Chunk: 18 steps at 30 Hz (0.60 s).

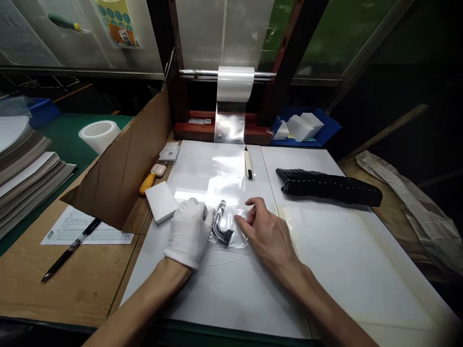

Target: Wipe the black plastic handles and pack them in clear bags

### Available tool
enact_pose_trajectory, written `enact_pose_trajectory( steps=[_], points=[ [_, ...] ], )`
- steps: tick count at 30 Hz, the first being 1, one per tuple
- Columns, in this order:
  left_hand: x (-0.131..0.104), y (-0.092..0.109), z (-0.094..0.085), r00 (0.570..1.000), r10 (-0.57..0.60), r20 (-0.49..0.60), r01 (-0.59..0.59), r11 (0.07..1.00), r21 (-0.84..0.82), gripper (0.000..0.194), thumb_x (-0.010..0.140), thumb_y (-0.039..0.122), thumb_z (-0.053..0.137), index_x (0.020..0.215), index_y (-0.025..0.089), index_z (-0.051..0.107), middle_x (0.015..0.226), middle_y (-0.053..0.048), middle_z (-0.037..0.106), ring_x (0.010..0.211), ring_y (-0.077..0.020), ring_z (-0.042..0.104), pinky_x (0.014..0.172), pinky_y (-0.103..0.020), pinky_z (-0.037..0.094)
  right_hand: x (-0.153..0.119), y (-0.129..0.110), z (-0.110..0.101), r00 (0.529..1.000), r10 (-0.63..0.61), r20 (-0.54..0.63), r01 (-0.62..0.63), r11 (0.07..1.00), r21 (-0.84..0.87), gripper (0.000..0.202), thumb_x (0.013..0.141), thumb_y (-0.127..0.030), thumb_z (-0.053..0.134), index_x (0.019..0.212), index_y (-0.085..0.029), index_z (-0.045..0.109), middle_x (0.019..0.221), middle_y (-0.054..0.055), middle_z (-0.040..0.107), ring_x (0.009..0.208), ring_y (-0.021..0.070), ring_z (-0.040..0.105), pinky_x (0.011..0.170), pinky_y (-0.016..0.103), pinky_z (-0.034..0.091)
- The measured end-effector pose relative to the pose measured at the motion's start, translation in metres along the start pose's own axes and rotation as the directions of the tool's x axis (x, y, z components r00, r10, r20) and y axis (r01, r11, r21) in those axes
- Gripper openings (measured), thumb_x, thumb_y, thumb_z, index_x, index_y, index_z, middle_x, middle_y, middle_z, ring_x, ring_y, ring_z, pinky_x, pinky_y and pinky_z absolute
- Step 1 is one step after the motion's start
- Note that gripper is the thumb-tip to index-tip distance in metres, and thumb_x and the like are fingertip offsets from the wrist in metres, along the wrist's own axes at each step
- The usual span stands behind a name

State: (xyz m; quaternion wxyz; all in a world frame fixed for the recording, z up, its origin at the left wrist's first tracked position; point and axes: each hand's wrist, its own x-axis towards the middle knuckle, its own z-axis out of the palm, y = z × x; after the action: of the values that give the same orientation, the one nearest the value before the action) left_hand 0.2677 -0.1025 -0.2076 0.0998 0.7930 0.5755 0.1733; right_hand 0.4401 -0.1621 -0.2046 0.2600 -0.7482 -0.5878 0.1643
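A shiny hook-shaped metal part [219, 226] with a dark foot lies on the end of a clear plastic film [227, 168], which runs down from a roll [236, 84] on a metal bar. Close on its left is my left hand [188, 233] in a white glove, its fingers curled in and its thumb side at the film's edge. Anything in those fingers is hidden. On the other side my bare right hand [265, 231] has thumb and index finger apart, the thumb tip by the film's right edge. A white foam pad [161, 202] sits beside the glove.
Beyond the film lies a cutter knife [248, 164]. A row of black parts [327, 187] rests at right, below a blue bin [327, 126] of white blocks. An upright cardboard sheet [126, 164] stands left, near a yellow-handled tool [147, 184] and a pen [70, 250].
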Motion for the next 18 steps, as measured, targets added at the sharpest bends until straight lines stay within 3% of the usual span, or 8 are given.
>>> enact_pose_trajectory(
  steps=[2,4,7,10,13,16,18],
  points=[
    [-0.001,-0.001,0.001,1.000,0.004,-0.004,-0.004,0.998,0.055,0.019,0.098,0.029,0.054,0.094,0.014,0.066,0.089,-0.009,0.060,0.077,-0.0228,0.056,0.066,-0.032,0.039,-0.006,0.004,0.001,0.999,-0.038,-0.039,0.036,0.999,-0.034,0.019,0.095,-0.037,0.055,0.102,-0.021,0.061,0.071,-0.001,0.062,0.057,0.0172,0.056,0.051,0.028,0.034],
    [-0.006,-0.003,-0.002,0.998,0.059,0.029,-0.061,0.996,0.072,0.023,0.099,0.020,0.050,0.117,0.017,0.065,0.094,-0.008,0.062,0.075,-0.0216,0.057,0.062,-0.030,0.039,-0.016,0.009,-0.005,0.994,-0.089,-0.058,0.086,0.995,-0.047,0.022,0.098,-0.036,0.049,0.092,-0.022,0.065,0.076,0.002,0.064,0.063,0.0175,0.058,0.054,0.029,0.036],
    [-0.015,-0.003,-0.016,0.981,0.165,0.099,-0.170,0.984,0.045,0.035,0.096,0.008,0.049,0.116,0.029,0.070,0.087,-0.003,0.062,0.070,-0.0189,0.056,0.058,-0.027,0.036,-0.046,0.019,-0.018,0.988,-0.128,-0.088,0.126,0.992,-0.022,0.030,0.102,-0.034,0.043,0.093,-0.022,0.069,0.078,0.003,0.064,0.066,0.0166,0.059,0.057,0.029,0.041],
    [-0.020,0.015,-0.035,0.988,0.150,0.034,-0.150,0.989,-0.003,0.030,0.100,0.018,0.046,0.117,0.019,0.072,0.092,-0.009,0.063,0.075,-0.0230,0.056,0.061,-0.031,0.037,-0.084,0.031,-0.025,0.988,-0.060,-0.142,0.085,0.980,0.178,0.023,0.101,-0.037,0.051,0.099,-0.024,0.070,0.081,0.002,0.065,0.067,0.0146,0.061,0.057,0.025,0.046],
    [-0.009,0.060,-0.040,0.990,0.139,0.015,-0.133,0.971,-0.197,0.035,0.102,0.032,0.048,0.128,0.013,0.065,0.099,-0.010,0.065,0.082,-0.0232,0.059,0.070,-0.034,0.046,-0.112,0.041,-0.025,0.978,0.039,-0.205,0.042,0.926,0.375,0.017,0.099,-0.036,0.057,0.101,-0.024,0.070,0.081,0.001,0.067,0.067,0.0134,0.062,0.058,0.022,0.048],
    [0.021,0.123,-0.019,0.963,0.183,0.198,-0.074,0.886,-0.458,0.039,0.099,0.040,0.059,0.131,0.019,0.062,0.084,-0.001,0.070,0.078,-0.0167,0.067,0.076,-0.030,0.053,-0.120,0.045,-0.024,0.972,0.083,-0.220,0.022,0.900,0.436,0.018,0.099,-0.035,0.057,0.100,-0.023,0.071,0.083,0.002,0.069,0.069,0.0140,0.063,0.063,0.022,0.050],
    [0.044,0.160,0.003,0.929,0.174,0.327,0.036,0.835,-0.549,0.039,0.098,0.042,0.060,0.127,0.016,0.061,0.081,-0.001,0.070,0.070,-0.0152,0.067,0.069,-0.031,0.057,-0.119,0.044,-0.026,0.971,0.106,-0.214,0.004,0.890,0.456,0.020,0.100,-0.036,0.055,0.099,-0.023,0.071,0.086,0.003,0.071,0.073,0.0151,0.066,0.066,0.021,0.051]
  ],
)
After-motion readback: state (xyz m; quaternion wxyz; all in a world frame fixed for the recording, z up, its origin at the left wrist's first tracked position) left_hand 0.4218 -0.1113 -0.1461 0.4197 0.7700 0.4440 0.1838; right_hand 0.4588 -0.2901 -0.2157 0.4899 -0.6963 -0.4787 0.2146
